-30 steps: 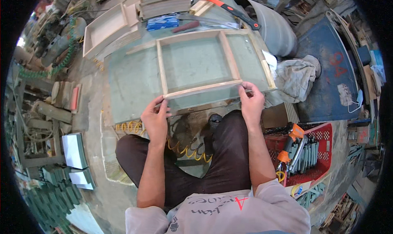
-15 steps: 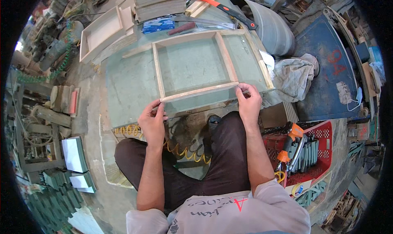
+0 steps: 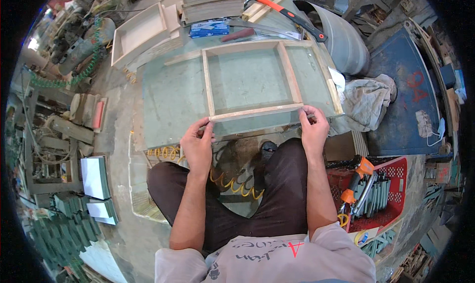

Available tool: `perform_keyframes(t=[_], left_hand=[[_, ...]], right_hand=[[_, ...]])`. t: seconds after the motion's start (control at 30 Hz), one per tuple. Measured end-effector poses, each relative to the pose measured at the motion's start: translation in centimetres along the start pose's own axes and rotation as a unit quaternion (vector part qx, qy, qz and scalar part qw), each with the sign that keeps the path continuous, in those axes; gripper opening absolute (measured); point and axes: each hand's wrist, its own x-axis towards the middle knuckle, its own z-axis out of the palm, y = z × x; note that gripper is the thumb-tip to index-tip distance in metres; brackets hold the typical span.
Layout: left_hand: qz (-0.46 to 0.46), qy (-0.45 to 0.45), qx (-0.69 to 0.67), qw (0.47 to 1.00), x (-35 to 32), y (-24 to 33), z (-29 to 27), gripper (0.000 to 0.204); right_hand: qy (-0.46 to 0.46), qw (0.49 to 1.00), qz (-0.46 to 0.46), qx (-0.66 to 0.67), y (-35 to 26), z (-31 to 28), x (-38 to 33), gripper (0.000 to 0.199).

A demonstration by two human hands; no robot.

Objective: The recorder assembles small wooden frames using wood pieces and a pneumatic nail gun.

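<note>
Fingers [image 3: 209,128] are closing on wood at both ends: your left hand [image 3: 196,148] is pinching the near-left corner of the wooden frame [image 3: 257,112], your right hand [image 3: 313,130] the near-right one. How hard you're squeezing, I can't tell. The frame is lying flat on the green work surface [image 3: 170,102], its front rail running just inside the near edge, above your knees.

Watch-outs, my read: uneven pressure between hands could be racking the frame out of square, or walking the front rail off flush at a side rail (whether those joints are fastened, the view isn't showing). Pulling toward you risks sliding the frame over that near edge, since nothing visible is stopping it there. Fingertips are sitting right at the corners, so a shifting joint could be nipping skin.

Yellow coiled hose [image 3: 232,185] is hanging by your legs; a knee catching it could jolt you. The hammer [image 3: 292,17] and blue box [image 3: 210,28] are lying beyond the far rail, so pushing the frame away could mean bumping them.
</note>
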Motion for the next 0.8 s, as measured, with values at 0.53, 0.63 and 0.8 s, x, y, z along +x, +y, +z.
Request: perform_keyframes(t=[0.53, 0.63, 0.8], left_hand=[[0.114, -0.046, 0.107, 0.987, -1.5, 4.4, -3.7, 0.021], [0.231, -0.038, 0.142, 0.962, -1.0, 4.6, -5.9, 0.024], [0.289, -0.069, 0.168, 0.94, 1.0, 5.8, -9.4, 0.018]], right_hand=[[-0.003, 0.996, -0.039, 0.085, -3.1, -1.2, -1.6, 0.016], [-0.021, 0.994, -0.072, 0.083, -5.1, -1.1, -1.9, 0.02], [-0.087, 0.98, -0.093, 0.152, -8.6, 0.7, -0.4, 0.028]])
